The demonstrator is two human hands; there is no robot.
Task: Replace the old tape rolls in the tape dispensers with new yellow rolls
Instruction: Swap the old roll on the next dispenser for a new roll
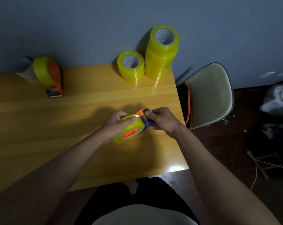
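Note:
An orange and blue tape dispenser (145,116) with a yellow roll (129,130) mounted on it is held just above the wooden table (88,108). My left hand (116,123) grips the roll, thumb on its top by the loose tape end. My right hand (161,120) pinches the dispenser's cutter end. A second dispenser (55,78) loaded with a yellow roll lies at the far left. A short stack of yellow rolls (131,67) and a taller stack (161,52) stand at the table's back right.
Pale used tape rolls (26,70) sit behind the far-left dispenser. A grey chair (208,95) with an orange strap stands right of the table. Bags and loose cords lie on the dark floor at right. A grey wall backs the table.

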